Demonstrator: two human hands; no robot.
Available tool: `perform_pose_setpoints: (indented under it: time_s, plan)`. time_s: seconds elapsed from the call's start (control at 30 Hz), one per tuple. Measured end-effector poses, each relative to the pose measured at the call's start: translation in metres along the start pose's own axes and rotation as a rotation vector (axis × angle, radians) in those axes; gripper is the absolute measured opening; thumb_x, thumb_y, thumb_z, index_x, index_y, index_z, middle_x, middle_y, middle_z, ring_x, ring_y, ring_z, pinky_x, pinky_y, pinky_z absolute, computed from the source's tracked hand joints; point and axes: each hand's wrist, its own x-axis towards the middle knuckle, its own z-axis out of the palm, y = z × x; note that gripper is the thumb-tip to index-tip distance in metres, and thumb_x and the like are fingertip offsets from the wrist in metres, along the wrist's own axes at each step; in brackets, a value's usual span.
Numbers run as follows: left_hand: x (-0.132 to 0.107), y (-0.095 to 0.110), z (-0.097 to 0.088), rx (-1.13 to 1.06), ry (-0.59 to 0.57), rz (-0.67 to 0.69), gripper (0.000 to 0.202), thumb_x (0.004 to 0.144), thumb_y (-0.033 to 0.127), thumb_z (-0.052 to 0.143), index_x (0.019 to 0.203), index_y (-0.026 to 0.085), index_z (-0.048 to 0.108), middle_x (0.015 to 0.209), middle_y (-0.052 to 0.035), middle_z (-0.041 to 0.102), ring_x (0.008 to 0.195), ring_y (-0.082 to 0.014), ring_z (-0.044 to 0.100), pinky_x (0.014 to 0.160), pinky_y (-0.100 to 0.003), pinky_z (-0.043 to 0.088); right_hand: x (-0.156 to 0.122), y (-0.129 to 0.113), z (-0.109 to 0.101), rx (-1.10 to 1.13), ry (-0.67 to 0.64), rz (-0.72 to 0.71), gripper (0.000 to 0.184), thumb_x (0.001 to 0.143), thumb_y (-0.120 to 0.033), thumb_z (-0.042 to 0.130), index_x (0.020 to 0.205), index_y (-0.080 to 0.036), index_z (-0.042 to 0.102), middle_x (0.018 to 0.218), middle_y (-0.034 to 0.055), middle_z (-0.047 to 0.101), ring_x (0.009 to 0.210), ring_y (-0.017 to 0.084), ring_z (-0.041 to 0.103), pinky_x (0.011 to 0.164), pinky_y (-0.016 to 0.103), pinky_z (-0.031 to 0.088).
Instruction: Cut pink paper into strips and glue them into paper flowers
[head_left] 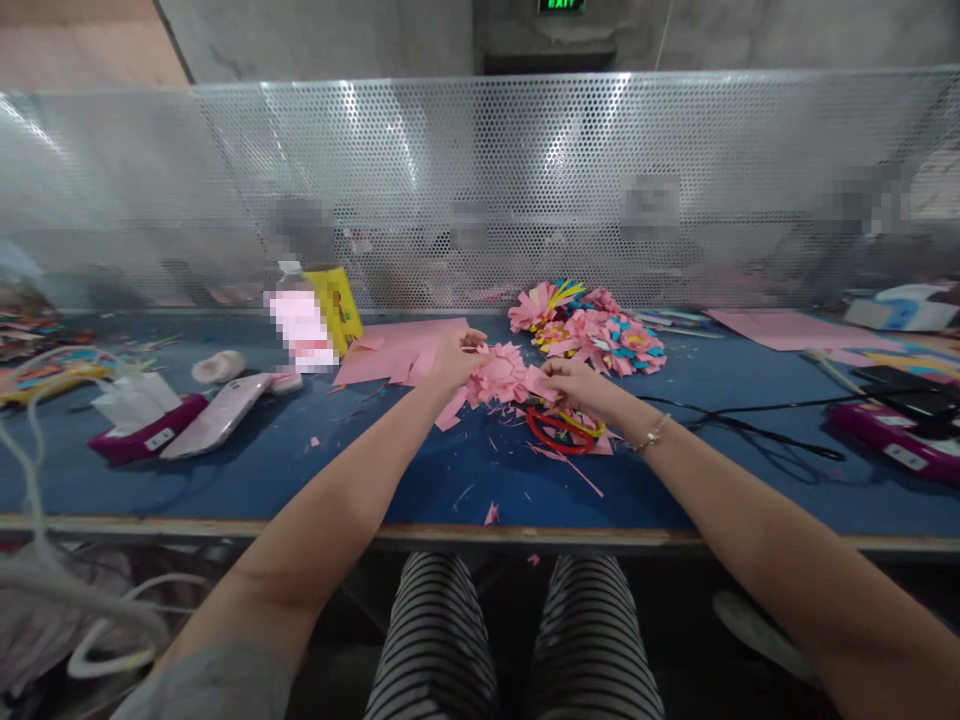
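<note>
A ruffled pink paper flower (498, 374) lies between my two hands over the blue tabletop. My left hand (459, 358) holds the flower by its left edge, thumb and fingers closed around the paper. At the flower's right side, my right hand (583, 388) pinches a small pink paper piece (541, 384). Just below that hand are a red loop (556, 438) and a yellow loop (589, 427), which look like scissor handles. Pink paper scraps (491, 514) and thin strips lie around them. Flat pink paper sheets (397, 346) rest beside my left hand.
Finished-looking multicoloured paper flowers (600, 335) are heaped behind my right hand. A bottle (300, 325), a phone (219, 416) and a purple power strip (146, 425) stand left. Black cables (750, 415) run right to another purple strip (892, 440). A perforated metal screen (480, 180) closes the back.
</note>
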Motion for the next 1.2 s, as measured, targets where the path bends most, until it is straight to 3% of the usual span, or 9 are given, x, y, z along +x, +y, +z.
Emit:
perform_pose_setpoints:
  time_s: [0.3,1.2]
  plan:
    - [-0.004,0.002,0.002,0.013,-0.065,-0.026,0.031,0.048,0.009,0.063,0.077,0.013,0.053,0.076,-0.0004,0.053,0.067,-0.0082,0.049,0.064,-0.023,0.040,0.005,0.008,-0.004,-0.228,-0.064,-0.054,0.010,0.069,-0.024,0.052,0.076,-0.018,0.047,0.059,-0.0035,0.049,0.047,0.007,0.051,0.038,0.016,0.037]
    - [-0.007,0.005,0.003,0.119,-0.100,-0.015,0.028,0.051,0.012,0.063,0.077,0.014,0.054,0.077,-0.0008,0.054,0.066,-0.0076,0.049,0.064,-0.023,0.041,0.004,0.007,-0.002,-0.231,-0.110,-0.039,0.017,0.068,-0.030,0.054,0.071,-0.018,0.042,0.060,-0.0046,0.043,0.051,0.008,0.053,0.044,0.019,0.036]
